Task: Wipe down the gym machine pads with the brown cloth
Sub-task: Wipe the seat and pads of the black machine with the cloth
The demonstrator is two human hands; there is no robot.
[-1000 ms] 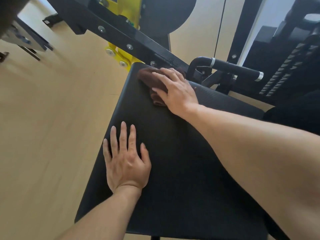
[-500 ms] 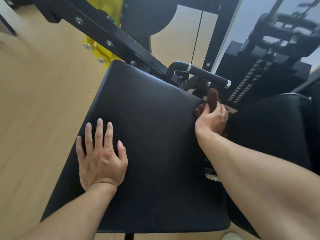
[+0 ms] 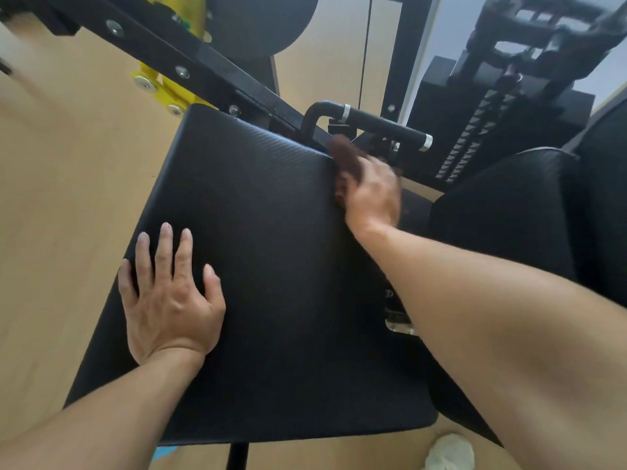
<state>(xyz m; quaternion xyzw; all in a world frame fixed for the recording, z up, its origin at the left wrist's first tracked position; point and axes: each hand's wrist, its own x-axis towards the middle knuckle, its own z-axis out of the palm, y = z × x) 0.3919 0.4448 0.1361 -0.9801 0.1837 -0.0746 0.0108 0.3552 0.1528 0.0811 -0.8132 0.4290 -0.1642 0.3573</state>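
I am in a gym, standing over a weight machine. A wide black padded seat (image 3: 258, 266) fills the middle of the frame. Above it, a black steel frame beam (image 3: 176, 52) with bolts runs diagonally from the upper left, with a yellow bracket (image 3: 159, 86) beneath. A black handle bar (image 3: 373, 122) sits just above centre. At the upper right is a weight stack (image 3: 481, 130). Pale wood flooring (image 3: 61, 164) covers the left.

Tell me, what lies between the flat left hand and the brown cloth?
Only bare black textured pad, in the head view, between the left hand and the brown cloth.
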